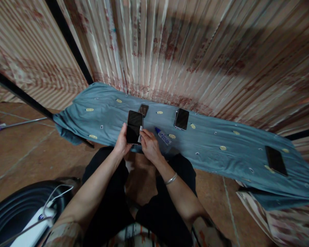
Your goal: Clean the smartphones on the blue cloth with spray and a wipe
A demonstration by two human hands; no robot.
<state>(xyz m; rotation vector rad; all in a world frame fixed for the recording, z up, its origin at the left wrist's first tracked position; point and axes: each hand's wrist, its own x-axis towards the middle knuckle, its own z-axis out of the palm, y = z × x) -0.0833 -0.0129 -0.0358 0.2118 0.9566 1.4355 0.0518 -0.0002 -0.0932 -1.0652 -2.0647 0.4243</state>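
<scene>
My left hand (121, 142) grips a black phone (134, 126) by its left edge, screen up, over the near edge of a blue-grey cloth (208, 144). At the phone's lower right edge, my right hand (149, 145) pinches a small white piece (140, 133). A silver bangle sits on my right wrist. Just right of that hand a small bottle with a blue cap (162, 136) lies on the cloth.
A second dark phone (181, 119) lies further back on the cloth, and a third (276, 160) lies at the far right. A corrugated metal wall (195, 51) stands behind. At lower left are a black round object (18, 209) and a white device with cables (38, 223).
</scene>
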